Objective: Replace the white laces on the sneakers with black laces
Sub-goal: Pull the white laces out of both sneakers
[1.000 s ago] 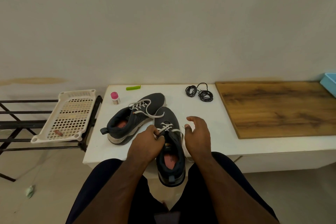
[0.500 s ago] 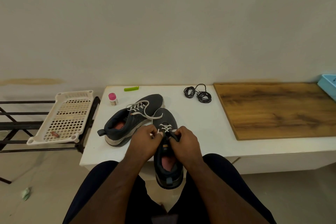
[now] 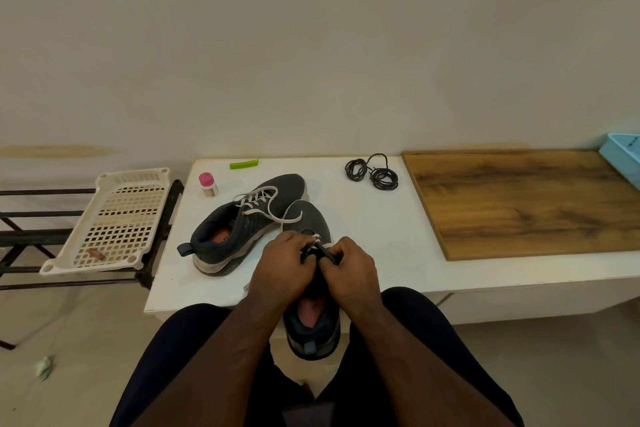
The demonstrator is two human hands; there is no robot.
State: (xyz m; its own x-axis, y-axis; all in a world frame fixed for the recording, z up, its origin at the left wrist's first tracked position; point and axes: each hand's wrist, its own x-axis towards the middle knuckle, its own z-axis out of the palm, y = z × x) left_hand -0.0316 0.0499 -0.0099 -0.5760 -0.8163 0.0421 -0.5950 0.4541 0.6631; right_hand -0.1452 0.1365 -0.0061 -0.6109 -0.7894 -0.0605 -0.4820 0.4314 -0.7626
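A white perforated tray (image 3: 114,218) sits on a black rack, holding one small reddish item (image 3: 96,253). On the white table (image 3: 381,236), the far sneaker (image 3: 242,225) keeps its white lace. Left hand (image 3: 284,269) and right hand (image 3: 349,270) both pinch the near sneaker (image 3: 311,319) at its laces. Coiled black laces (image 3: 372,173) lie beyond. A blue bin (image 3: 623,156) sits rightmost; its contents cannot be seen.

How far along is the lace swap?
Done: nothing visible. The far sneaker is fully laced in white, and the black laces lie coiled on the white table, untouched. In hand: left hand and right hand both have a grip at the white lace of the near sneaker. Left: strip both shoes, thread black.
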